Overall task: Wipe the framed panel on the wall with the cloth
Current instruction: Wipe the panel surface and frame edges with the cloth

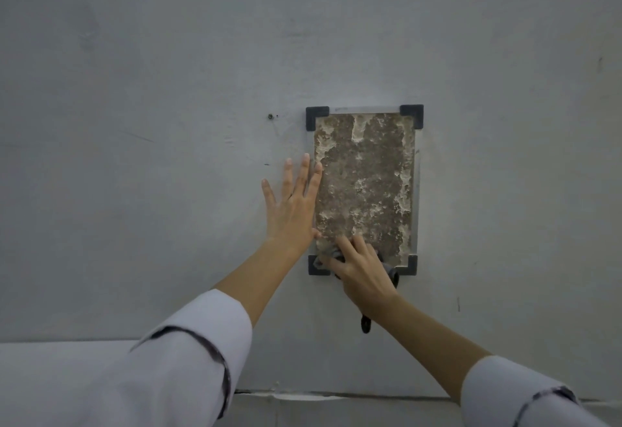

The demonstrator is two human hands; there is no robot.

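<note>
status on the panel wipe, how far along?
Early. Done: the cloth is already against the framed panel. In hand: the right hand presses it on the bottom-left corner, while the left hand lies flat across the frame's left edge and the wall. Left: nearly everything; pale crusty patches mottle the surface above, from the top down the right edge.

Rough, pitted, matt brown face with pale crusty patches across the framed panel (365,187). Smooth pale edging strips (417,191), metal-looking, along its sides. Matt dark grey corner caps (411,115), seemingly plastic, at its corners. Soft, crumpled dark grey cloth (330,252) against its lower left corner. Matt painted wall (168,90) all around it, faintly scuffed and marked. Small dull metal screw (270,116) left of its top edge. Smooth pale woven sleeves (188,359) with dark cuff trim, below it.
</note>
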